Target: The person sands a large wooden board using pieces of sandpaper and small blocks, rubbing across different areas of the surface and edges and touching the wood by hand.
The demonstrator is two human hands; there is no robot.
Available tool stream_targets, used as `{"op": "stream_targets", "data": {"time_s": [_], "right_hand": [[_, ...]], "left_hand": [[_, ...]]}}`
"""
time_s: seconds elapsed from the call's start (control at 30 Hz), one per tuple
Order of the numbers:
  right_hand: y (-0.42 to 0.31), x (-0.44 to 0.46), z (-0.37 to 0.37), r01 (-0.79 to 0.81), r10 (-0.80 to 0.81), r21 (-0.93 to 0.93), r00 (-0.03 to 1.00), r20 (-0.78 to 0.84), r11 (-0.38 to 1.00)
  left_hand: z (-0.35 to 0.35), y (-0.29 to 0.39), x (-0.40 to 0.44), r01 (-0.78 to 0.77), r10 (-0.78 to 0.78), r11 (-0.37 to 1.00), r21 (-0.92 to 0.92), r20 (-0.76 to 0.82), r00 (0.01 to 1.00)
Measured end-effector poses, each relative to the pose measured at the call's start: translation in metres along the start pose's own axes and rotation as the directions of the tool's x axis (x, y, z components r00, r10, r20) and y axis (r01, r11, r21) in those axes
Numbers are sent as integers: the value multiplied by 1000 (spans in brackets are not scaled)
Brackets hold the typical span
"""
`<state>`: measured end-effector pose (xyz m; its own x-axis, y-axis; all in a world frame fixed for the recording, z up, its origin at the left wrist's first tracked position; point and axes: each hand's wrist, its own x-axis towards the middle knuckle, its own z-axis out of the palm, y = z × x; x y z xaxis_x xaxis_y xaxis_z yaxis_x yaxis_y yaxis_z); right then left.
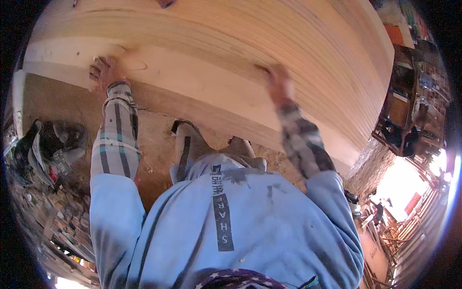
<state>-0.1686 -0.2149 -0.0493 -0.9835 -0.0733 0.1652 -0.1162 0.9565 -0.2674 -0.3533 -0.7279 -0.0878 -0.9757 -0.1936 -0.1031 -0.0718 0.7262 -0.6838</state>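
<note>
A large, pale wooden panel (202, 62) with streaked grain spans the upper part of the view. My left hand (109, 74) rests on the panel close to its near edge at the left, fingers somewhat bent and apart, holding nothing that I can see. Farther right, my right hand (280, 85) is over the panel's surface and smeared by motion. Its fingers are blurred, and whether something lies under them cannot be made out. Both forearms wear checked sleeves below light blue ones.
A heap of wood offcuts (65, 219) covers the ground at lower left, with a dark bundle (60, 144) above it. Cluttered shelves (426, 82) stand beyond the panel's right end. Slender timber pieces (399, 241) lie at lower right. A small reddish object (166, 3) sits at the top edge.
</note>
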Motion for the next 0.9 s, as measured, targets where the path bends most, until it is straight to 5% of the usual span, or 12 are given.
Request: {"op": "stream_targets", "data": {"time_s": [0.07, 0.13, 0.17, 0.3, 0.33, 0.4, 0.57, 0.63, 0.73, 0.8, 0.87, 0.9], "right_hand": [[18, -37, -67, -281, 260, 210, 958, 123, 936], [29, -56, -91, -533, 497, 193, 843, 205, 824], [26, -46, -84, -522, 484, 198, 850, 209, 830], [-33, 24, -29, 10, -1, 129, 998, -66, 992], [-67, 57, -20, -77, 66, 40, 974, 216, 996], [-95, 104, 60, 110, -120, 165, 991, 52, 980], [-168, 162, 27, 2, -53, 176, 956, 288, 984], [-102, 101, 46, 100, -83, 162, 991, -108, 982], [-16, 6, -26, 66, -69, -48, 996, -57, 997], [2, -20, -53, -1, 2, 75, 1000, -11, 997], [-3, -16, -57, -147, 150, 116, 988, -19, 982], [-7, -3, -40, -77, 76, 123, 997, 15, 989]], "left_hand": [[20, 11, 15, 207, -226, 942, -264, -45, 973], [36, 20, 22, 234, -261, 920, -315, -45, 964], [44, 23, 24, 246, -283, 900, -359, -53, 958], [68, 27, 25, 271, -346, 842, -467, -80, 935], [64, 28, 22, 255, -351, 830, -495, -109, 930], [69, 27, 27, 241, -366, 819, -520, -151, 918], [61, 23, 26, 257, -374, 830, -495, -152, 915], [61, 24, 29, 251, -355, 842, -477, -141, 924], [16, 13, 7, 215, -249, 905, -366, -48, 967], [14, 14, 7, 176, -172, 942, -285, 41, 984], [40, 28, 17, 296, -360, 842, -451, -62, 931], [26, 25, 14, 324, -423, 799, -506, -89, 902]]}}
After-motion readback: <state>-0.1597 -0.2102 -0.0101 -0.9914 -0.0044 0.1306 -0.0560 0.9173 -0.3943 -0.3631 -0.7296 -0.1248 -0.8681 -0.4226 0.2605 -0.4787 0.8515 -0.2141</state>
